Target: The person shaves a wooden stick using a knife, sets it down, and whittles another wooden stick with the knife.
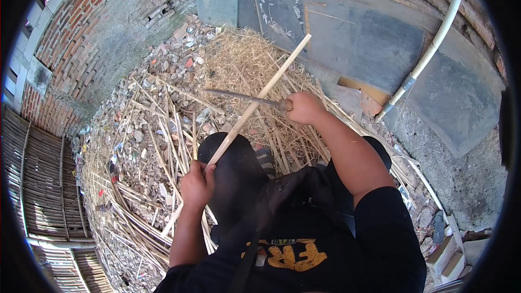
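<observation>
My left hand (pixel 196 183) is closed around the lower end of a pale bamboo strip (pixel 260 96), which slants up and away to the right across my knee. In my right hand (pixel 305 107) is the wooden handle of a knife (pixel 244 96). Its long dark blade points left and crosses the strip about midway, seemingly touching it. Beyond the strip lies a heap of straw-coloured shavings (pixel 233 57). More cut strips (pixel 176 135) lie loose on the rubble to the left of my knee.
Broken brick and stone rubble (pixel 135 108) covers the ground. A brick wall (pixel 116 27) rises at the back left, with a slatted bamboo panel (pixel 43 179) below it. Grey boards (pixel 358 32) lean at the back right, beside an upright pale pipe (pixel 429 57). A sandal (pixel 438 228) lies at the right.
</observation>
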`<action>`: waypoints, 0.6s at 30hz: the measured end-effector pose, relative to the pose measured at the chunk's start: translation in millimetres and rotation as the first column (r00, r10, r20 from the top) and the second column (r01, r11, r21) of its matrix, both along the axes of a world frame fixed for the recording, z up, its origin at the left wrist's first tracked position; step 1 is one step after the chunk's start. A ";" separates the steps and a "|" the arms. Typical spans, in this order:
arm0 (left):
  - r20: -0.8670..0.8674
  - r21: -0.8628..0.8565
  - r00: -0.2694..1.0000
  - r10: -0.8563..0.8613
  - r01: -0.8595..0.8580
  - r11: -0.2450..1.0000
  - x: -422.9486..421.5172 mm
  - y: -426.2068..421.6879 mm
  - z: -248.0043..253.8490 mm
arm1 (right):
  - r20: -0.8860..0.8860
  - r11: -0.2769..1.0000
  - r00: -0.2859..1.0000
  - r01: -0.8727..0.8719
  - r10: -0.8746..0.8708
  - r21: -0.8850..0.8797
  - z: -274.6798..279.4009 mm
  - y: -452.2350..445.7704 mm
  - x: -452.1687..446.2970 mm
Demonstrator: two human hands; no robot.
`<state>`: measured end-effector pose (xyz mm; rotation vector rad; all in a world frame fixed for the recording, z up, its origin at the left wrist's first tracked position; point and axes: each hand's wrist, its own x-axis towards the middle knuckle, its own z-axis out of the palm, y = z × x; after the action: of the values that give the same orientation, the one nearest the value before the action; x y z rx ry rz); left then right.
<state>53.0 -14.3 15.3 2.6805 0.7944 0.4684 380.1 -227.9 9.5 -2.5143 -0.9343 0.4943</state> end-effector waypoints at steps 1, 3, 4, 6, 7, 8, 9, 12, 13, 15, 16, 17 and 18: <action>0.007 0.000 1.000 0.008 -0.008 1.000 2.2 0.9 2.2 | 0.000 0.997 0.997 0.073 -0.073 0.001 -6.1 -2.1 13.3; -0.020 0.016 1.000 0.012 -0.011 1.000 2.7 3.6 5.6 | 0.026 0.988 0.989 0.148 -0.149 0.041 -13.3 -3.2 27.6; -0.041 0.025 0.999 0.011 -0.010 1.000 1.5 5.0 7.1 | 0.050 0.985 0.986 0.152 -0.156 0.076 -16.0 -4.0 28.1; -0.028 -0.004 1.000 0.001 -0.001 1.000 0.8 7.8 6.3 | 0.061 0.988 0.989 0.125 -0.131 0.094 -18.0 -2.2 21.7; -0.021 -0.024 1.000 -0.007 0.006 1.000 1.7 7.7 4.9 | 0.051 0.993 0.994 0.092 -0.096 0.074 -11.1 1.3 12.7; -0.015 -0.017 1.000 -0.015 0.015 1.000 2.5 7.0 4.9 | 0.041 0.997 0.997 0.059 -0.061 0.050 -4.4 3.9 2.8; -0.008 -0.012 1.000 -0.024 0.024 1.000 3.6 6.0 5.6 | 0.062 1.000 0.998 -0.015 0.014 0.020 1.5 6.9 -9.1; 0.005 -0.031 0.999 -0.042 0.043 0.999 5.5 7.4 3.8 | 0.076 0.986 0.984 -0.157 0.161 -0.051 18.2 8.2 -26.8; 0.005 -0.040 0.999 -0.042 0.043 0.998 4.2 8.5 3.4 | 0.053 0.987 0.986 -0.153 0.155 -0.055 23.2 7.8 -24.4; -0.009 -0.036 1.000 -0.029 0.028 0.999 -2.1 7.1 1.4 | -0.014 0.999 0.999 -0.034 0.034 0.000 15.4 7.1 -13.8; -0.015 -0.026 1.000 -0.013 0.012 1.000 -3.4 4.5 1.3 | -0.050 0.994 0.995 0.090 -0.087 0.056 -0.7 1.4 7.3; -0.005 -0.010 1.000 0.000 0.000 1.000 1.0 5.3 2.3 | -0.077 0.970 0.975 0.215 -0.207 0.117 -14.0 -4.4 29.3; -0.005 -0.012 1.000 -0.020 0.020 1.000 -0.3 10.5 2.1 | -0.039 0.960 0.968 0.251 -0.248 0.127 -30.6 -10.4 46.8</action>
<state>52.7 -3.8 17.4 2.6771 0.7686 0.4501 426.9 -238.3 -21.0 -2.4555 -0.6066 0.3682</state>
